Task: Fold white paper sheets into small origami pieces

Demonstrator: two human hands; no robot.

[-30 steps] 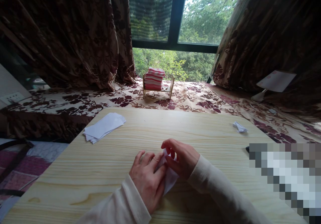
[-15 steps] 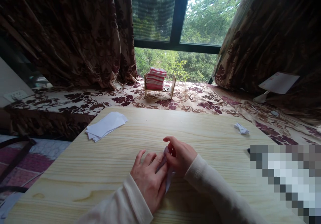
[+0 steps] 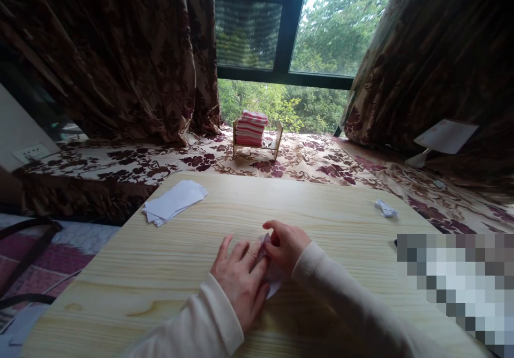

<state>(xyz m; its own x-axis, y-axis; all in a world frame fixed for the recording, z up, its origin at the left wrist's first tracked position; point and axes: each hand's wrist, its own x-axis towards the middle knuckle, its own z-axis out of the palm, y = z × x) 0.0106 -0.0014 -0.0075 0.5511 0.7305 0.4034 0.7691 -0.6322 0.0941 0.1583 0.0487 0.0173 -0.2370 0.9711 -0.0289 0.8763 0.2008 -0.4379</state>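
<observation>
A piece of folded white paper (image 3: 273, 287) lies on the wooden table (image 3: 120, 272), mostly hidden by both hands. My left hand (image 3: 241, 275) rests palm down over its left side, fingers spread and pressing on it. From the right, my right hand (image 3: 287, 245) pinches the paper's upper part between thumb and fingers, close against the left fingertips. The exact shape of the fold is covered.
Loose white paper strips (image 3: 175, 202) are stacked at the table's far left. At the far right sits a small folded paper piece (image 3: 386, 208). Behind the table, a little rack with folded pink-striped cloths (image 3: 252, 128) and a white lamp (image 3: 446, 136) stand on the flowered sill.
My right hand has shifted slightly left, closer to the left fingers. The paper between the hands now lies flatter, its lower part showing wider. The view has moved slightly.
</observation>
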